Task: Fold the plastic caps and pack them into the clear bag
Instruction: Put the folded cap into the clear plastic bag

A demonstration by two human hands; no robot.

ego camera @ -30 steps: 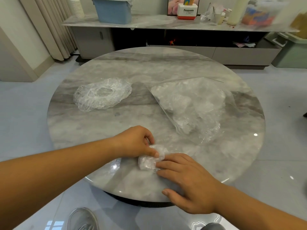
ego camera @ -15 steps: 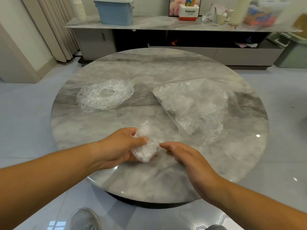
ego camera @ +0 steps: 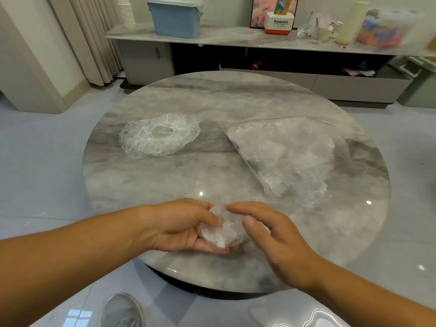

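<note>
While it hovers just above the near edge of the round marble table point(ego camera: 165, 185), the left hand point(ego camera: 179, 225) lies palm up and cupped, its fingers curled under a crumpled, folded plastic cap point(ego camera: 221, 232) and its thumb laid over the bundle's left side. The right hand point(ego camera: 271, 234) comes in from the right with fingers loosely bent and slightly spread; its fingertips rest on the top of the bundle and its thumb sits against the right side, though I cannot tell whether it presses or only touches.

Farther off on the left of the table an unfolded cap point(ego camera: 159, 134) lies flat as a crinkled ring, well apart from the hands. On the right lies the clear bag point(ego camera: 290, 156), bulging with packed caps, its near corner close to the right hand. Nothing lies between the hands and the bag.

Beyond the table stands a low sideboard point(ego camera: 236, 36) with a blue box point(ego camera: 175, 18) on it, and a grey shoe point(ego camera: 121, 311) shows on the floor below.
</note>
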